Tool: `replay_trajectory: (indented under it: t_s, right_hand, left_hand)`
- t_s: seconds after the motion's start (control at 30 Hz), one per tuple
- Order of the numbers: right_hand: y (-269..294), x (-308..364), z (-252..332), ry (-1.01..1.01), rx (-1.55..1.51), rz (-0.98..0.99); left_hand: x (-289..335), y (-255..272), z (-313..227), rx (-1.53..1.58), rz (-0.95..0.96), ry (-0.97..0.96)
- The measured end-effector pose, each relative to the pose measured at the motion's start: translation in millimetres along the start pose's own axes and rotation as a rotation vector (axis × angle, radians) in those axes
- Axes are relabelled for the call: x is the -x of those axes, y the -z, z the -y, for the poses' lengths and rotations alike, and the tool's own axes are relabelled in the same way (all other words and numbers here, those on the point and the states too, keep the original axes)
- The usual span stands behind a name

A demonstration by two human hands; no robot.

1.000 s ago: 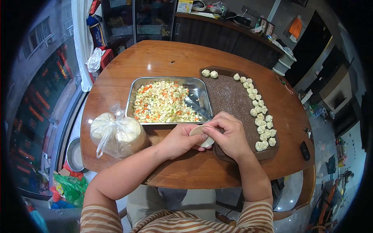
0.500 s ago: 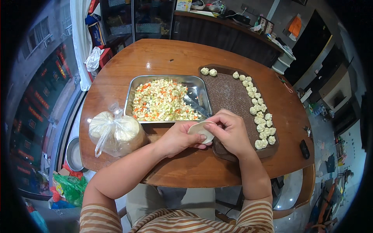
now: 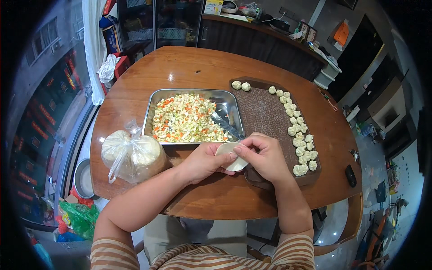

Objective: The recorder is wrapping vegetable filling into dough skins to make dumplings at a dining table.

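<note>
One round dough sheet [image 3: 236, 166] is held over the near side of the desk [image 3: 202, 72], just in front of the metal pan [image 3: 232, 110]. It is clamped by both hands: the thumb of the left hand [image 3: 203, 164] is laid flat on its face, and its right edge is pinched by the fingers of the right hand [image 3: 266, 157]. To do this well, the sheet should be held softly, so that no hole is poked. The rim should be pinched a little at a time, and the middle should be kept flat and not pulled thin.

Now the counting. One pan is seen, with one heap of chopped filling [image 3: 182, 119] and one metal tool [image 3: 227, 126] in it. One tied bag of dough [image 3: 118, 150] is set by the pan's near left corner. One brown tray [image 3: 261, 108] is seen. Two small dumplings [image 3: 245, 87] are placed at its far left corner. About two dozen more are lined down its right side, but they are bunched so closely that the count cannot be sure.
</note>
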State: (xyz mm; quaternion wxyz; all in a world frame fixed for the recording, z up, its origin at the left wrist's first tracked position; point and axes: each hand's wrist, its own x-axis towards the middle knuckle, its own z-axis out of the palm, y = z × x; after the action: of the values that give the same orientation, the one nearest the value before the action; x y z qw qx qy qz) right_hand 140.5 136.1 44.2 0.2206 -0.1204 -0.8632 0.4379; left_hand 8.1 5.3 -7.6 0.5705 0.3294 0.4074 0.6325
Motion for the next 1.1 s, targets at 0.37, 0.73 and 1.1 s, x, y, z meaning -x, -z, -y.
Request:
replay_trajectory:
  t_s: [0.37, 0.73, 1.1]
  right_hand:
    - [-4.5, -0.7, 0.8, 0.104, 0.105, -0.001]
    - [-4.4, -1.4, -3.0, 0.101, 0.003, -0.041]
    - [-0.2, -1.4, -1.3, 0.08, 0.075, 0.014]
  left_hand:
    - [0.4, 0.7, 4.2, -0.104, -0.012, -0.016]
    - [-0.1, 0.0, 2.2, -0.056, -0.041, -0.027]
    - [0.8, 1.4, 4.3, -0.149, -0.032, -0.072]
